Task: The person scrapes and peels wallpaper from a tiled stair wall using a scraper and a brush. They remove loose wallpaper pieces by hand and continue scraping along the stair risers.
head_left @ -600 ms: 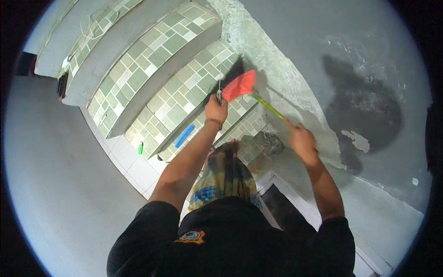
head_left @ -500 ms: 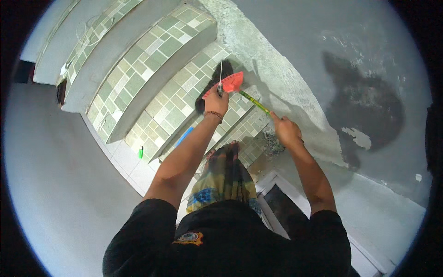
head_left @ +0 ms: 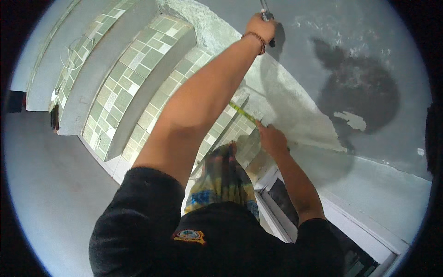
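Note:
My left hand (head_left: 260, 27) is raised at the top, close to the grey wall, its fingers wrapped round a tool with a black handle (head_left: 272, 43) and a thin metal shaft that runs up to the picture's edge. I cannot make out its exact kind. Lower and to the right, my right hand (head_left: 273, 139) grips the green and yellow handle of a broom (head_left: 243, 112). The broom's red head and black bristles are hidden behind my left forearm, which crosses over the tiled steps.
Curved steps (head_left: 122, 94) with green and white tiles rise toward the upper left; a thin white cable (head_left: 69, 57) lies on an upper one. The grey wall (head_left: 300, 51) has peeling patches and a dark shadow. A white-framed opening (head_left: 277, 210) stands at the lower right.
My left hand has moved up and right with the black-handled tool, away from the broom head. My right hand has shifted slightly left and down, still on the broom handle.

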A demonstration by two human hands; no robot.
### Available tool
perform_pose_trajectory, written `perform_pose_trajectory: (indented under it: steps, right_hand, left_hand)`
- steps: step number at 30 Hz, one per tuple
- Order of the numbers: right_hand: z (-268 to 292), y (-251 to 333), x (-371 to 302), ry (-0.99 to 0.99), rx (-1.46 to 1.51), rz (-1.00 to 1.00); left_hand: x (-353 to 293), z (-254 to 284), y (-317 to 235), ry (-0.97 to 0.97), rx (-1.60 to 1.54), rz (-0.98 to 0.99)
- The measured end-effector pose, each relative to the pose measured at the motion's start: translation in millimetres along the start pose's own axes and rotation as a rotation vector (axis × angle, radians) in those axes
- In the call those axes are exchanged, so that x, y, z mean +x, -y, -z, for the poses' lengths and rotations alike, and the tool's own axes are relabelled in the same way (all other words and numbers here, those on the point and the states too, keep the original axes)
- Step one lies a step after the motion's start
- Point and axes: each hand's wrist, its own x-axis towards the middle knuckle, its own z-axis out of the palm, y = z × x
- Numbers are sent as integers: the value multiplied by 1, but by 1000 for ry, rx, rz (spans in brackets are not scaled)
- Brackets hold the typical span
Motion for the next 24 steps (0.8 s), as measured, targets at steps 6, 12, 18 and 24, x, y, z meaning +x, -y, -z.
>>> perform_pose_trajectory:
  steps: [6, 12, 18, 24]
  right_hand:
    - [8, -41, -42, -20, 16, -106]
    - [22, -44, -108, 176, -77, -43]
    - [-19, -35, -8, 228, -195, 277]
    - [-49, -33, 133, 261, -430, 330]
  left_hand:
    - [2, 36, 58, 52, 128, 20]
    - [-173, 162, 211, -154, 482, 439]
    - [-335, 210, 321, -297, 444, 1029]
    - [-371, 224, 404, -104, 723, 960]
